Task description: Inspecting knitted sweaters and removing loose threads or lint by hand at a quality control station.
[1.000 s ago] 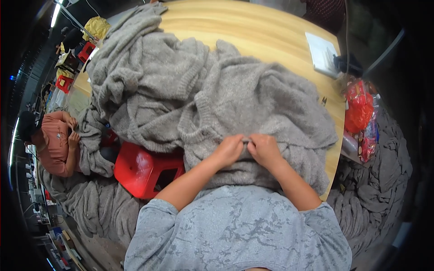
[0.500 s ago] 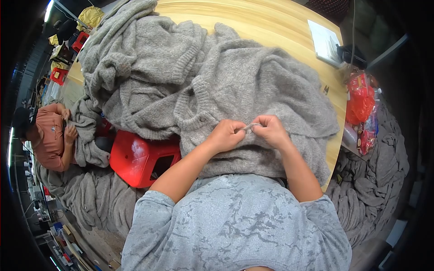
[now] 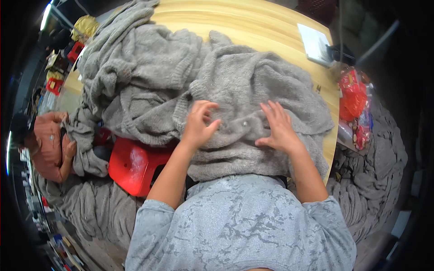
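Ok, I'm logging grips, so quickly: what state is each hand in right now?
Left hand: open, loosely curved over the gray knit garment, holding nothing.
Right hand: open, spread over the same garment, holding nothing.

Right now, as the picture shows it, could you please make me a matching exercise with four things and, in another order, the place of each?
Things:
1. large red stool
2. red plastic bag
3. small shiny round piece
4. white flat item

Places:
A. on the grey knit fabric, between left hand and right hand
B. on the bare wood of the table
C. on the picture's left side
D. beyond the table's right edge

Pairs: 1-C, 2-D, 3-A, 4-B
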`<state>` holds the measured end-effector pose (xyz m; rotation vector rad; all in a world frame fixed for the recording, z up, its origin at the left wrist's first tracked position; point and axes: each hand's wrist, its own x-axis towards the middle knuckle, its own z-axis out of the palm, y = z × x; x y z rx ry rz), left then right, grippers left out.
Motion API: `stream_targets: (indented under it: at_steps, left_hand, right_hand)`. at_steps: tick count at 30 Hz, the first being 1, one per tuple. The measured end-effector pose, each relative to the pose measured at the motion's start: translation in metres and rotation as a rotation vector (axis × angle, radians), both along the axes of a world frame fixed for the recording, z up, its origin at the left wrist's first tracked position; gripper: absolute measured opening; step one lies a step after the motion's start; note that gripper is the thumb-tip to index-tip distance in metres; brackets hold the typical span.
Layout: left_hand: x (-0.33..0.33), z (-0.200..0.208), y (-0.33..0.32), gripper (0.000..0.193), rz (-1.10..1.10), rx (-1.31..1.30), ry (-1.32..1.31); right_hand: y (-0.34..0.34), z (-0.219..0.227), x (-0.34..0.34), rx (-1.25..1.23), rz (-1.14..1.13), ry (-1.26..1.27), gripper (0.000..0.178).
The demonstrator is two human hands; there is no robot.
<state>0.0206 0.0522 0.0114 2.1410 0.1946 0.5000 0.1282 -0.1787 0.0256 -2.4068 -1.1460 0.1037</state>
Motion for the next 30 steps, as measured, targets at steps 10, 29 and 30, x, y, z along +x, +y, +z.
stream_targets:
  at_steps: [10, 29, 30]
  left_hand:
    - [-0.11, -0.004, 0.075, 0.041, -0.041, -0.876, -0.294]
    - [-0.039, 0.089, 0.036, 0.048, -0.168, -0.028, 0.107]
    - [-0.042, 0.085, 0.044, 0.046, -0.184, -0.036, 0.107]
  right_hand:
    - [0.051, 0.001, -0.063, 0.465, 0.224, 0.198, 0.072]
    - [-0.329, 0.173, 0.071, 0.765, -0.59, 0.425, 0.016]
    - [-0.381, 0.201, 0.036, 1.116, -1.246, 0.098, 0.023]
